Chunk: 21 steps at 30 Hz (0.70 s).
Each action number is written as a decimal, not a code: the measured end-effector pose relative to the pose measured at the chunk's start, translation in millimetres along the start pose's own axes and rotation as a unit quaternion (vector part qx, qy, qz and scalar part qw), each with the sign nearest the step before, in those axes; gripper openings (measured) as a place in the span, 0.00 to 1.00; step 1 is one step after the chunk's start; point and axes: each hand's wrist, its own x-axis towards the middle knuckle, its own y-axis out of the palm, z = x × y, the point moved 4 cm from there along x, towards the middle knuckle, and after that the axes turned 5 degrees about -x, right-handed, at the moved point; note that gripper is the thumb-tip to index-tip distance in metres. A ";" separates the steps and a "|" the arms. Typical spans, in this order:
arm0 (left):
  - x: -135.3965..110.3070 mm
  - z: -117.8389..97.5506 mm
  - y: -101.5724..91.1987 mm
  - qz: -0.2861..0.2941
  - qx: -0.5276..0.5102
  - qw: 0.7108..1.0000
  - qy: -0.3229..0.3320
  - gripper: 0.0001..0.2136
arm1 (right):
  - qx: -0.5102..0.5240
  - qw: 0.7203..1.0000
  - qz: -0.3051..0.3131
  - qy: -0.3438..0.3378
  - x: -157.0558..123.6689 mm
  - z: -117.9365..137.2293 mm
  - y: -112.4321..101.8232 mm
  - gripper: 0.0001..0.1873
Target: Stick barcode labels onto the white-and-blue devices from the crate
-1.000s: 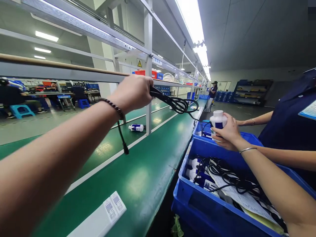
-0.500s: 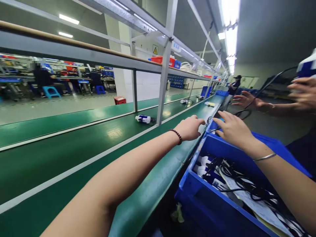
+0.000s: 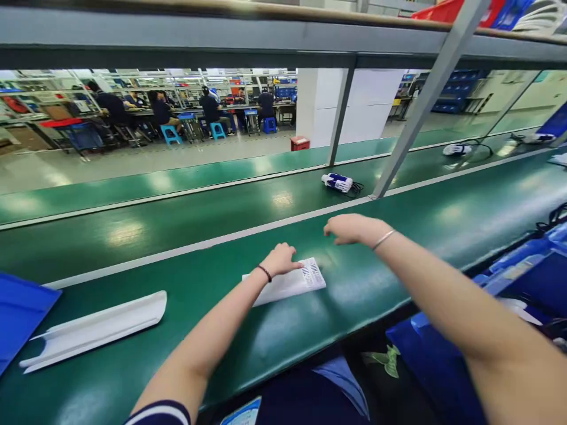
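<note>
My left hand [image 3: 280,260] is over a white sheet of printed labels [image 3: 287,288] lying on the green bench top, thumb stretched out near the barcode print. Whether it presses on the sheet I cannot tell. Above and to the right of the sheet hovers my right hand [image 3: 348,229], its fingers loosely bent and apart, with nothing seen in them. A white trough-shaped plastic piece [image 3: 110,327] lies to the left. Beyond my hands, on the conveyor belt, rests a blue-and-white bottle-shaped device [image 3: 337,182] with a black cord.
Blue bins [image 3: 443,354] stand below my right arm at the bench edge. A blue panel [image 3: 22,313] juts in from the left. A slanted metal post [image 3: 425,100] rises behind the bench, under a long shelf [image 3: 221,35]. Another corded device [image 3: 457,149] lies farther right.
The view has swung left, away from the blue bin and the other person's hands. Both my hands have moved from the bin's far edge to over the bench, near the label sheet.
</note>
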 end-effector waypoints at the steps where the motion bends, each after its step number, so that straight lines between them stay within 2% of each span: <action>1: -7.4 6.7 15.7 -0.011 -0.011 1.000 -0.010 0.24 | 0.008 1.000 0.021 -0.018 19.3 19.6 9.0 0.21; 4: -25.1 18.8 47.7 -0.061 -0.052 0.997 -0.022 0.25 | 0.046 0.997 0.049 -0.050 48.2 59.7 47.5 0.25; 7: -34.2 24.4 62.0 -0.102 -0.092 0.990 -0.016 0.23 | 0.082 0.996 0.023 -0.039 47.8 74.8 80.3 0.33; 9: -36.9 26.2 66.0 -0.119 -0.113 0.986 -0.011 0.22 | 0.098 0.995 -0.001 -0.028 42.9 79.1 90.4 0.31; 13: -40.5 29.1 69.2 -0.143 -0.126 0.982 -0.014 0.23 | 0.107 0.993 -0.036 -0.019 37.0 89.9 94.3 0.24; 16: -39.0 31.9 76.1 -0.140 -0.153 0.978 -0.010 0.24 | 0.097 0.993 -0.072 -0.003 33.3 94.3 111.9 0.26; 17: -37.0 32.7 79.2 -0.137 -0.171 0.976 -0.008 0.25 | 0.091 0.991 -0.102 0.009 31.8 92.4 122.0 0.27; 19: -32.2 33.0 83.9 -0.136 -0.204 0.970 -0.004 0.27 | 0.080 0.977 -0.198 0.007 30.1 84.7 141.6 0.28; 20: -30.4 32.5 84.7 -0.137 -0.209 0.968 0.001 0.28 | 0.102 0.958 -0.266 -0.025 30.9 80.5 147.6 0.26; 21: -30.1 32.9 83.9 -0.139 -0.209 0.968 0.003 0.27 | 0.148 0.928 -0.336 -0.062 34.0 75.8 149.5 0.23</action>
